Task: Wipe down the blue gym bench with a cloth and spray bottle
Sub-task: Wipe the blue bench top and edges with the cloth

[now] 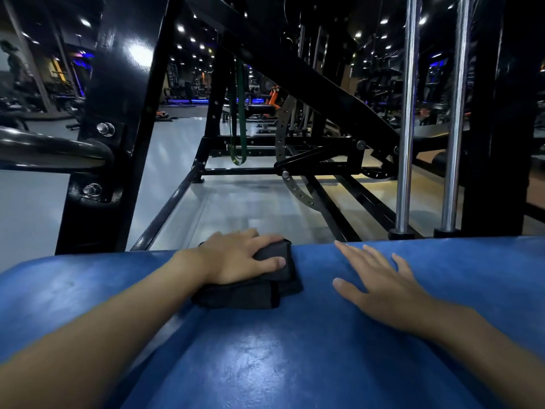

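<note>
Black cloth (250, 299), folded, lies near the far edge of the blue surface (265, 364). Left grip (236, 255) presses on it, fingers curled around it. Right grip (380, 284) is beside it, fingers straight, holding nothing.

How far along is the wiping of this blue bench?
Probably mid-job. Done: the near part of the blue bench shines, though whether from wiping or lamplight is unclear. In hand: the left hand holds the folded dark cloth down at the bench's far edge; the right hand is spread open beside it, empty. Left: the rest of the pad; no spray bottle is in view.
</note>
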Demonstrator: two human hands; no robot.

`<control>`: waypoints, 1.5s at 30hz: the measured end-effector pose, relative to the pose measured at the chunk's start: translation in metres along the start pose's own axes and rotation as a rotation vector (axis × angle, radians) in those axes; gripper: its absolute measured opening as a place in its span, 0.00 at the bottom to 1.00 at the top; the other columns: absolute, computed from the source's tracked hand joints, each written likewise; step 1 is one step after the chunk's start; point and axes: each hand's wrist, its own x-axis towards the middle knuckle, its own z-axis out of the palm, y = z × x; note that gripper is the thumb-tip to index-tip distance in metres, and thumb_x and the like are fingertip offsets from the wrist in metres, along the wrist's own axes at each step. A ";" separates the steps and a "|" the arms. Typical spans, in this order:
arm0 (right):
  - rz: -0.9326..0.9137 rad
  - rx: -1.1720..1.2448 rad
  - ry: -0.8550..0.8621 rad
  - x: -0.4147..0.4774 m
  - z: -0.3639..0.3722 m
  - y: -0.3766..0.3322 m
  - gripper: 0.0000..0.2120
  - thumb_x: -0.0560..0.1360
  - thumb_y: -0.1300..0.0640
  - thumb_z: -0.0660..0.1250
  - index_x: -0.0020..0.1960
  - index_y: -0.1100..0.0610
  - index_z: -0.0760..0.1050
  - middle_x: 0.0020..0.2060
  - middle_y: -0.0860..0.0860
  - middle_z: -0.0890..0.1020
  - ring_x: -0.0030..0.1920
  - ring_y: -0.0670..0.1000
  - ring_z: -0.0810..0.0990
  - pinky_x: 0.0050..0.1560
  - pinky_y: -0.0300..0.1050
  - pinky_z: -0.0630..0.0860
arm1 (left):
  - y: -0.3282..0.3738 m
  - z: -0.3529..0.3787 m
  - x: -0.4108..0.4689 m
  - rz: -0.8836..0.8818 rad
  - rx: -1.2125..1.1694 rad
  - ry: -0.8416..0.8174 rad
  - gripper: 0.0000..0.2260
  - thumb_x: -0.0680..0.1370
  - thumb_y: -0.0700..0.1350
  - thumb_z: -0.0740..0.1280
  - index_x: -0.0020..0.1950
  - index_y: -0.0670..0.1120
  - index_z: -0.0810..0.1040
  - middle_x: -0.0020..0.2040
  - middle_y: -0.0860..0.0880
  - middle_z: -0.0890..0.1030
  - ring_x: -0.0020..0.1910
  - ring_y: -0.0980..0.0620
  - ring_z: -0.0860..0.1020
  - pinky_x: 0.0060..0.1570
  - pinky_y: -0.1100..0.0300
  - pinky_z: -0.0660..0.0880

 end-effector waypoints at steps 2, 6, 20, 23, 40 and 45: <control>-0.003 0.002 0.003 -0.002 -0.003 -0.005 0.32 0.81 0.37 0.50 0.79 0.38 0.37 0.79 0.38 0.48 0.79 0.44 0.40 0.77 0.59 0.37 | -0.017 -0.001 -0.014 -0.031 0.013 -0.001 0.34 0.70 0.77 0.44 0.76 0.71 0.54 0.66 0.56 0.70 0.68 0.50 0.70 0.67 0.45 0.64; -0.095 0.077 0.032 0.005 -0.001 -0.032 0.30 0.81 0.37 0.49 0.79 0.39 0.41 0.79 0.39 0.53 0.79 0.44 0.44 0.77 0.59 0.38 | -0.010 -0.003 -0.011 -0.073 0.061 -0.005 0.31 0.74 0.75 0.47 0.76 0.68 0.56 0.69 0.53 0.69 0.70 0.47 0.69 0.68 0.42 0.62; -0.096 -0.096 -0.024 0.010 0.014 -0.042 0.29 0.79 0.32 0.44 0.79 0.37 0.46 0.80 0.38 0.44 0.79 0.46 0.40 0.76 0.62 0.37 | -0.052 -0.005 -0.036 -0.075 -0.009 0.009 0.36 0.67 0.78 0.43 0.74 0.72 0.56 0.65 0.56 0.71 0.68 0.51 0.71 0.68 0.44 0.64; -0.076 -0.079 -0.032 0.010 0.012 -0.048 0.28 0.81 0.36 0.47 0.79 0.38 0.49 0.80 0.40 0.46 0.80 0.47 0.41 0.76 0.63 0.38 | -0.062 -0.006 -0.044 -0.124 -0.001 -0.003 0.37 0.65 0.79 0.42 0.74 0.73 0.55 0.66 0.56 0.71 0.69 0.50 0.70 0.68 0.43 0.62; -0.175 0.070 -0.061 0.027 0.022 -0.140 0.28 0.80 0.35 0.39 0.79 0.39 0.52 0.80 0.41 0.53 0.79 0.45 0.43 0.77 0.59 0.37 | -0.096 -0.008 -0.071 -0.163 0.033 0.019 0.32 0.72 0.77 0.47 0.76 0.72 0.55 0.69 0.54 0.70 0.71 0.49 0.69 0.69 0.45 0.63; -0.230 0.059 -0.079 0.034 0.043 -0.170 0.37 0.73 0.31 0.32 0.79 0.39 0.48 0.80 0.44 0.48 0.79 0.46 0.38 0.75 0.62 0.33 | -0.109 -0.011 -0.079 -0.244 0.043 0.031 0.26 0.77 0.73 0.50 0.74 0.70 0.60 0.71 0.53 0.70 0.72 0.48 0.68 0.71 0.40 0.60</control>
